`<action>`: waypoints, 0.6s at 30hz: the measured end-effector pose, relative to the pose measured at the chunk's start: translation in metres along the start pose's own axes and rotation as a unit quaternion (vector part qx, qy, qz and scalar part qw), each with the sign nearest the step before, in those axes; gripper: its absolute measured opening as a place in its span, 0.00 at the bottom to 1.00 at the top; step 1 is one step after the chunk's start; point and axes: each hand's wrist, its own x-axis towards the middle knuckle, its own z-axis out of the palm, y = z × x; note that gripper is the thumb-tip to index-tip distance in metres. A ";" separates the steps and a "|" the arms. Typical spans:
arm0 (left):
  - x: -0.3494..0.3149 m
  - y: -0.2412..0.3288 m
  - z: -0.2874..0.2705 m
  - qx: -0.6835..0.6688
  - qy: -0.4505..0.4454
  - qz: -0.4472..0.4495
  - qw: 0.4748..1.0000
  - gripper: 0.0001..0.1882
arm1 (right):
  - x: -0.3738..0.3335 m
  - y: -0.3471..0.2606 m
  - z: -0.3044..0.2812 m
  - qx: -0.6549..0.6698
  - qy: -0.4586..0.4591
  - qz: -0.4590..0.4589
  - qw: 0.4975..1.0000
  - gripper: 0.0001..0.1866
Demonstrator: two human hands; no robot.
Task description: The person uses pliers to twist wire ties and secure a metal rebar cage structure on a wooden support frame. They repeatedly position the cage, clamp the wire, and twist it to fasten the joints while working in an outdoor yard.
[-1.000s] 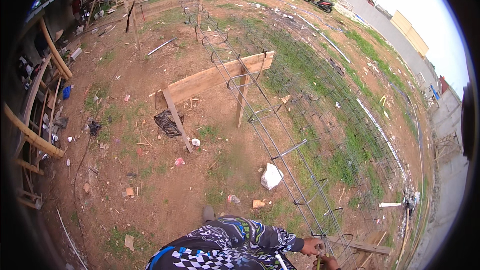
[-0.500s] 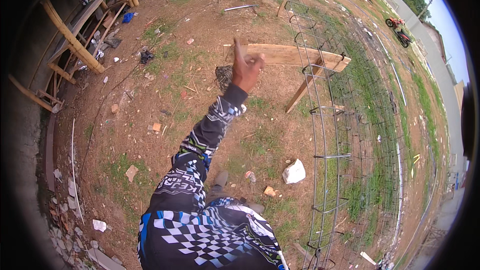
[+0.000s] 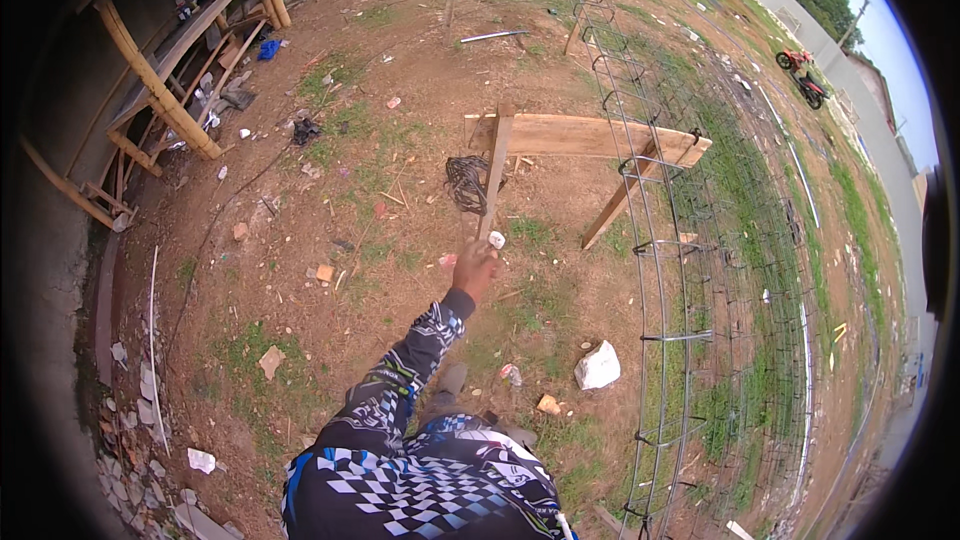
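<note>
Left hand (image 3: 474, 274) extended near foot of wooden post (image 3: 496, 170); finger closure and contact not discernible. Plank (image 3: 580, 136) carried by it and second post (image 3: 620, 198); rebar cage (image 3: 677, 338) laid across plank's right end, apparently for support off ground (image 3: 345, 340). Right hand unseen.

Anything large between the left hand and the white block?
No large object: in the head view, patchy grassy ground lies between the left hand and the white block.
</note>
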 end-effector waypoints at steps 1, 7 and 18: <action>-0.022 -0.060 0.000 0.082 -0.006 0.028 0.996 0.19 | 0.006 0.003 0.006 0.007 -0.049 0.034 0.998 0.41; -0.151 -0.123 0.016 0.258 -0.174 -0.097 0.945 0.18 | 0.001 -0.066 -0.086 -0.018 -0.010 -0.030 0.999 0.17; -0.090 -0.175 -0.014 0.341 -0.170 -0.050 0.923 0.20 | 0.005 -0.018 -0.061 0.641 -0.306 0.189 0.678 0.22</action>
